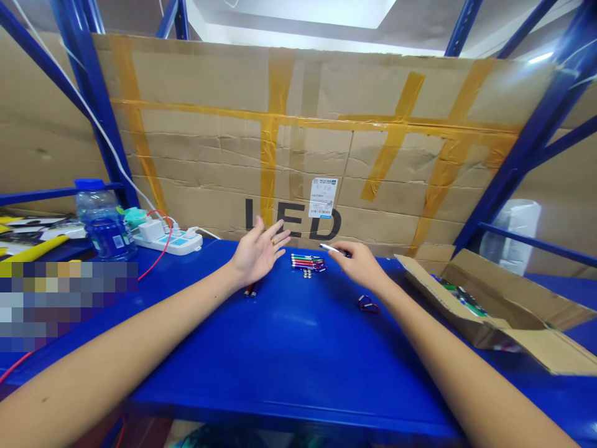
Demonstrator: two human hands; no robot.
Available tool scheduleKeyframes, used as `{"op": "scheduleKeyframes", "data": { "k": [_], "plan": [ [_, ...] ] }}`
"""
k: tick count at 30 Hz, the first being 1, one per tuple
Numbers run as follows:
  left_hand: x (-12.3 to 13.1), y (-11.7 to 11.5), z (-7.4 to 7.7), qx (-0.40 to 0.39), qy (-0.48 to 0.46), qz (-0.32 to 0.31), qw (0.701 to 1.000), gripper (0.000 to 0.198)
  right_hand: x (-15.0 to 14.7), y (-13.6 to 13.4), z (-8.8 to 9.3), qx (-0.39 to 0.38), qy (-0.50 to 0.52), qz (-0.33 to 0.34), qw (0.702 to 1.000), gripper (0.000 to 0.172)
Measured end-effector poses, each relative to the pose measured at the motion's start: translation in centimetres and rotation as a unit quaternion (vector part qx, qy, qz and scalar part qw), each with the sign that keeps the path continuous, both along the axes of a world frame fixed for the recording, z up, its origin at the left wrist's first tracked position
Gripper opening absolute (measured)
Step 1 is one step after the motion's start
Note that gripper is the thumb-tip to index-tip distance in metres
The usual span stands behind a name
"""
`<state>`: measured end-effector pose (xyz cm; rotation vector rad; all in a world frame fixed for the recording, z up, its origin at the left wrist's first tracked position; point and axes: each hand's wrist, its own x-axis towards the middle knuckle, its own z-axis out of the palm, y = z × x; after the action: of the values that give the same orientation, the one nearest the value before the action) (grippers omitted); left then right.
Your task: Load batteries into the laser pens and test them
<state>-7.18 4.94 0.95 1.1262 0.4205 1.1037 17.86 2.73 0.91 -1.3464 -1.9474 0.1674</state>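
My left hand (pixel 259 254) is raised over the blue table with its fingers spread and palm turned up, holding nothing. Below it lie dark red slim tubes (pixel 250 290) with silver ends, partly hidden by the wrist. My right hand (pixel 358 264) pinches a slim silver and black pen-like tube (pixel 334 250) that points left. Between the hands is a row of slim coloured metal tubes (pixel 305 261), with small carabiner clips (pixel 319 267) at their right end. Several small silver button-like discs (pixel 306 274) sit just in front. Red and purple carabiner clips (pixel 368 304) lie below my right wrist.
An open cardboard box (pixel 513 336) with more coloured tubes (pixel 464 298) stands at the right. At the left are a blue-capped bottle (pixel 106 221), a white power strip (pixel 181 244) and a red cable (pixel 161 255). A taped cardboard sheet (pixel 214 162) walls off the back.
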Motion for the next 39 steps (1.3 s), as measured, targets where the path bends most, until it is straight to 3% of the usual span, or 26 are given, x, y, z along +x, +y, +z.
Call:
{"op": "scheduleKeyframes", "data": {
  "k": [3,7,11,16,19,23,25,28,32,35,39],
  "plan": [
    [-0.5,0.8,-0.1,0.03,0.051,0.072,0.996,0.049,1.2,3.0,-0.1,-0.019,-0.071,0.005,0.997,0.025],
    [-1.5,2.2,-0.5,0.079,0.159,0.182,0.967,0.023,1.5,7.5,-0.7,-0.035,-0.154,0.017,0.987,0.023],
    [-2.0,3.1,-0.6,0.104,0.201,0.206,0.952,0.016,0.6,11.0,-1.8,-0.043,-0.191,0.036,0.98,0.022],
    [-2.2,3.4,-0.3,0.128,0.24,0.215,0.938,0.017,-0.5,13.3,-2.6,-0.04,-0.193,0.086,0.977,0.024],
    [-2.5,3.2,-0.2,0.183,0.3,0.226,0.908,0.019,-1.0,13.9,-2.2,-0.052,-0.156,0.116,0.98,0.023],
    [-2.7,3.0,0.0,0.331,0.416,0.265,0.804,0.014,-2.0,13.2,-0.9,-0.104,-0.035,0.178,0.978,0.021],
    [-2.3,3.1,0.0,0.369,0.44,0.265,0.775,0.019,-2.6,12.1,-0.1,-0.158,0.038,0.216,0.963,0.019],
    [-1.2,3.6,0.3,0.392,0.453,0.231,0.767,0.026,-3.5,10.2,0.8,-0.23,0.092,0.265,0.932,0.02],
    [0.6,4.9,0.9,0.458,0.473,0.181,0.73,0.018,-3.5,9.5,1.2,-0.26,0.138,0.29,0.911,0.027],
    [1.5,6.7,1.1,0.47,0.485,0.201,0.709,0.016,-2.4,10.6,1.0,-0.26,0.153,0.268,0.915,0.028],
    [2.5,9.7,0.6,0.426,0.513,0.177,0.724,0.016,-0.5,12.3,0.0,-0.21,0.112,0.18,0.955,0.012]
  ]
}}
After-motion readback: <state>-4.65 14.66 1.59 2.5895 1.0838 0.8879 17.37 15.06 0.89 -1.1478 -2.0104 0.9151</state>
